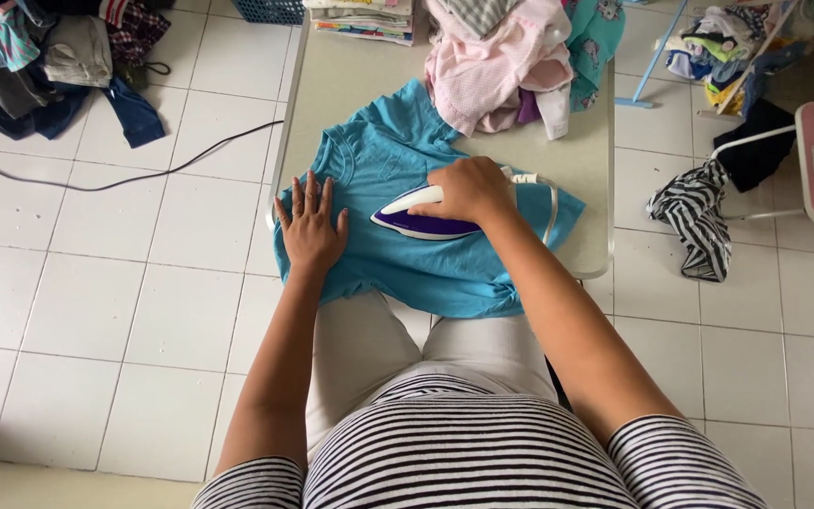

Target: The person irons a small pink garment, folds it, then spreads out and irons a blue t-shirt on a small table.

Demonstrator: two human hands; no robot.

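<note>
My left hand (pixel 311 222) lies flat, fingers apart, on the blue shirt (pixel 407 254) spread over the bench (pixel 350 85); right hand (pixel 468 191) is clamped on the iron (pixel 416 219) mid-shirt. I'd keep cloth taut, glide slowly, clear of fingers

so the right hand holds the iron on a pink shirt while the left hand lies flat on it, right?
Not quite: the shirt is blue, not pink. The head view shows the right hand gripping the iron on it while the left hand lies flat on it. The pink clothes lie farther back on the board.
</note>
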